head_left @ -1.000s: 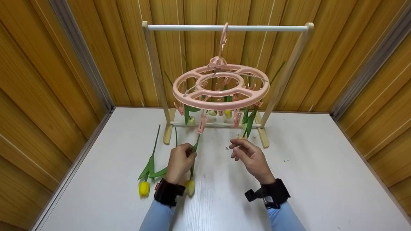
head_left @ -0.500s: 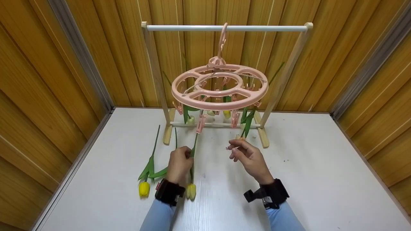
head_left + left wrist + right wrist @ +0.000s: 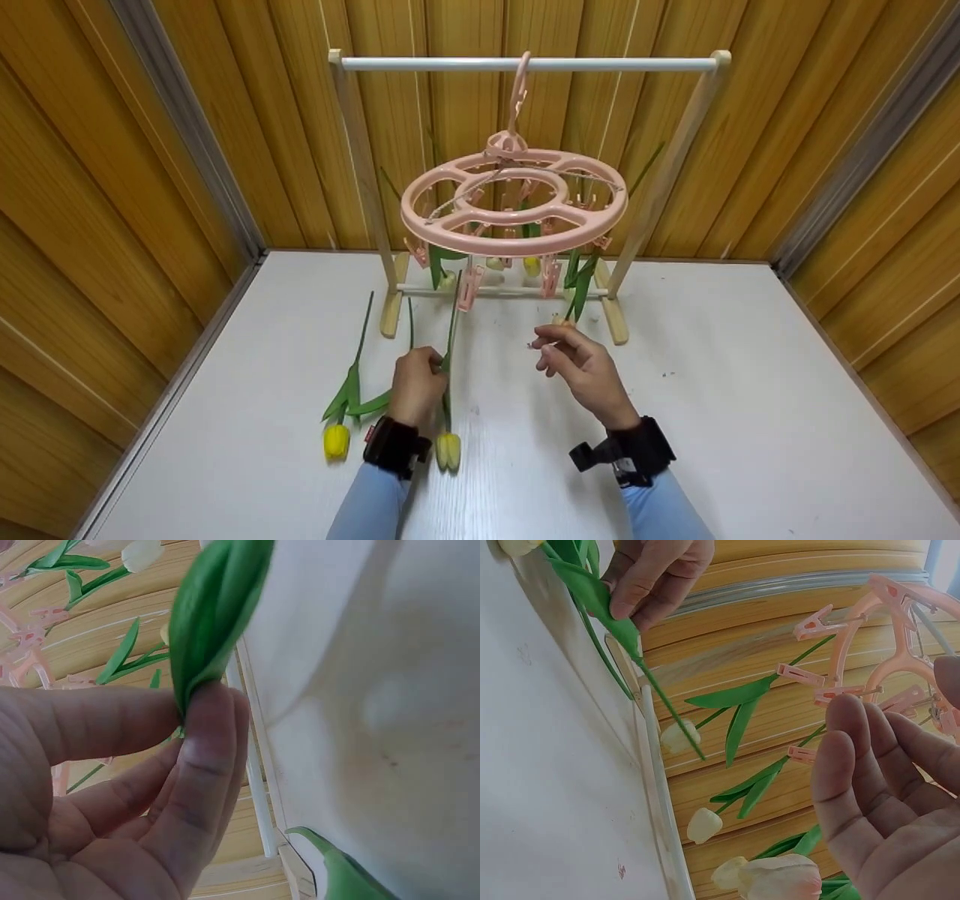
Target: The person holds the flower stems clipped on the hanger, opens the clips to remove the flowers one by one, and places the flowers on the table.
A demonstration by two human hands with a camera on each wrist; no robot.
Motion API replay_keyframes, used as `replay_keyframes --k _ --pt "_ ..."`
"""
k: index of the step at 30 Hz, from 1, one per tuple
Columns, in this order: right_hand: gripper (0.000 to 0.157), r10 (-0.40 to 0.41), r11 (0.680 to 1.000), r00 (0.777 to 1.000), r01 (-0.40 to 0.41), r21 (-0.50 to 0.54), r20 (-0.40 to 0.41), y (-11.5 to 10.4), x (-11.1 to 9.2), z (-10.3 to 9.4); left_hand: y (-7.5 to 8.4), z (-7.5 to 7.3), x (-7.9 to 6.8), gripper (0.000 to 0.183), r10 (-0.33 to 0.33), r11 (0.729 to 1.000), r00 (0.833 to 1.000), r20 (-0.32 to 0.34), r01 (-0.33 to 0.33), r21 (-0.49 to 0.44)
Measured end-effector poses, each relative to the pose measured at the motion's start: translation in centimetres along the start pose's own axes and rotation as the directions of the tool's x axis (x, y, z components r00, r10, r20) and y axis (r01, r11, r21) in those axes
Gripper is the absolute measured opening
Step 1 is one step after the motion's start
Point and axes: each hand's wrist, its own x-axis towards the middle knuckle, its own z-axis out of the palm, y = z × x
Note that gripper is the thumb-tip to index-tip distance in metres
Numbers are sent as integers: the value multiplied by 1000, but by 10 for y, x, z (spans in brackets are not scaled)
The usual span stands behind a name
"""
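Observation:
My left hand (image 3: 418, 384) pinches a tulip by its green leaf and stem, between thumb and fingers. The tulip's pale yellow bloom (image 3: 448, 451) points down toward me, and its stem rises to just left of a pink clothespin (image 3: 470, 289). In the left wrist view, the leaf (image 3: 217, 607) sticks out past the fingertips. My right hand (image 3: 589, 371) is raised with relaxed, slightly bent fingers and nothing between them. That hand overlaps the lower end of a hanging tulip (image 3: 581, 289). Above both hands hangs a round pink clip hanger (image 3: 517, 246).
A wooden rack with a white top bar (image 3: 622, 65) carries the hanger. Several tulips hang bloom-down from its clips, among them a white one (image 3: 704, 826). On the white table (image 3: 750, 420), a yellow tulip (image 3: 337, 442) lies at the left; another stem (image 3: 411, 322) runs behind my left hand.
My left hand has shifted slightly left and toward me. The tulip's upper stem has moved from beneath the clothespin to beside its left edge. The right hand has barely moved.

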Motion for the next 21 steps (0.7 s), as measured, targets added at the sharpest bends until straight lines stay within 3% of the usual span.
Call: replay_keyframes --k 7,13,21 --pt "28 -1 1000 1000 1 -9 4 1 0 0 -5 1 1 8 -28 999 1000 11 27 21" --pt "28 1 1000 1000 -1 2 4 1 0 0 -9 0 1 8 2 997 1000 -2 -2 81" --pt "29 17 1000 1000 -17 10 2 3 0 0 -9 -3 0 16 -83 991 995 51 77 110"
